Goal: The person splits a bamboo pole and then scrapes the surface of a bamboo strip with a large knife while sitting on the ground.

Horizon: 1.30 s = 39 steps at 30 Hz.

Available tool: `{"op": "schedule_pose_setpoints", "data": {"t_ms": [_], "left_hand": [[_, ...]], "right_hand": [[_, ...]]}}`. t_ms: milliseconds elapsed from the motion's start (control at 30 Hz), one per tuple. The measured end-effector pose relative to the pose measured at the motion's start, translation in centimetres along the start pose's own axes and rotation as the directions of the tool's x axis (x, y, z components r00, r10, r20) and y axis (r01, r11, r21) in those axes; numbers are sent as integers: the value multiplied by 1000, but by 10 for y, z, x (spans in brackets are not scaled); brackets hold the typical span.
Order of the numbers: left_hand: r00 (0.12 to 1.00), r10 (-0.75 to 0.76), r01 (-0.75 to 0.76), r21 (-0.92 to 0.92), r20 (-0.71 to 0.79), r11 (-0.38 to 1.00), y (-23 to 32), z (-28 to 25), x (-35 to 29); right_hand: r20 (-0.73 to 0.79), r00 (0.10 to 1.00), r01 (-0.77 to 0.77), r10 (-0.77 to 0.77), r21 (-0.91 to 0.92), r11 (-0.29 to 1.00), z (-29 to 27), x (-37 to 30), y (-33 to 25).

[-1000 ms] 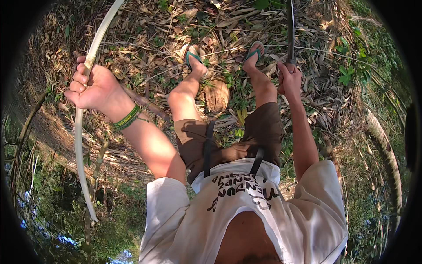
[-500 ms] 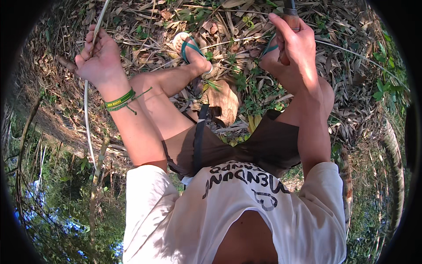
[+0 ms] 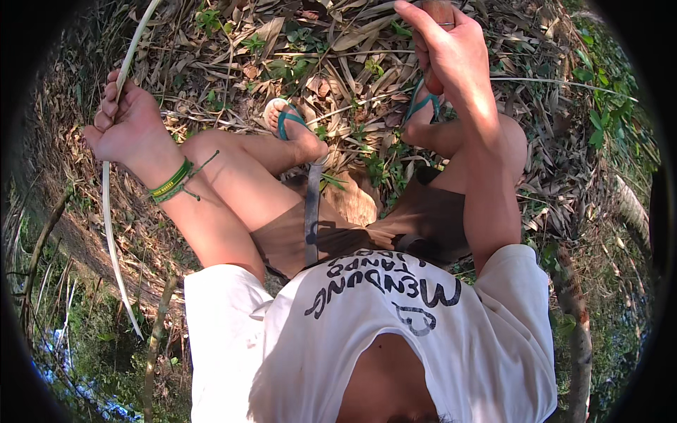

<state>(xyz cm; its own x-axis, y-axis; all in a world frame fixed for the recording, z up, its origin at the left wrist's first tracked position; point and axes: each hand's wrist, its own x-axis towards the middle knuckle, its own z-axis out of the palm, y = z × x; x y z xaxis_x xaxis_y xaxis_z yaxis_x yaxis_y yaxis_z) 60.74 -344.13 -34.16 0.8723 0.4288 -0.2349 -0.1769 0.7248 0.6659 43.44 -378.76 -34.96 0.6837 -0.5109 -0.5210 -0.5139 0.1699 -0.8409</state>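
My left hand, at the upper left with a green bracelet at its wrist, has its fingers curled round a long, thin, pale strip. The strip runs past the top edge and hangs below the hand to a pointed end. At the upper right my right hand is closed round the wooden handle of a tool, with a metal ring on it. The tool's far part lies beyond the top edge. The two hands are well apart, above my bent knees.
Dry leaves and small green plants cover the ground. A wooden block lies between my legs, partly hidden by my shorts. My feet wear green-strapped sandals. A thin pale strip lies at right. Branches and stems stand along both sides.
My left hand has shifted left and lower in view, and more of the strip shows below it. My right hand has moved slightly up and left with the handle, taking its metal part out of view.
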Motion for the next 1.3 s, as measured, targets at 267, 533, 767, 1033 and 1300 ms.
{"op": "schedule_pose_setpoints", "data": {"t_ms": [267, 533, 767, 1033, 1300], "left_hand": [[999, -35, 35, -4, 18, 999, -22, 14, -10], [993, 80, -76, -51, 84, 996, 9, -5, -18], [969, 189, -192, 2, 158, 981, 129, -10, -80], [905, 112, -140, 38, 410, 989, 277, 0, -205], [686, 405, -368, -192, 605, 910, 233, 26, -253]], "right_hand": [[-94, 975, 191, -199, -86, 978, -3, -2, 2], [-107, 942, 293, -317, -194, 936, -1, -16, 1], [37, 885, 447, -464, -344, 826, -15, -14, 44], [195, 768, 617, -611, 30, 786, 6, -143, 15], [423, 738, 636, -525, -177, 751, 57, -241, 14]]}}
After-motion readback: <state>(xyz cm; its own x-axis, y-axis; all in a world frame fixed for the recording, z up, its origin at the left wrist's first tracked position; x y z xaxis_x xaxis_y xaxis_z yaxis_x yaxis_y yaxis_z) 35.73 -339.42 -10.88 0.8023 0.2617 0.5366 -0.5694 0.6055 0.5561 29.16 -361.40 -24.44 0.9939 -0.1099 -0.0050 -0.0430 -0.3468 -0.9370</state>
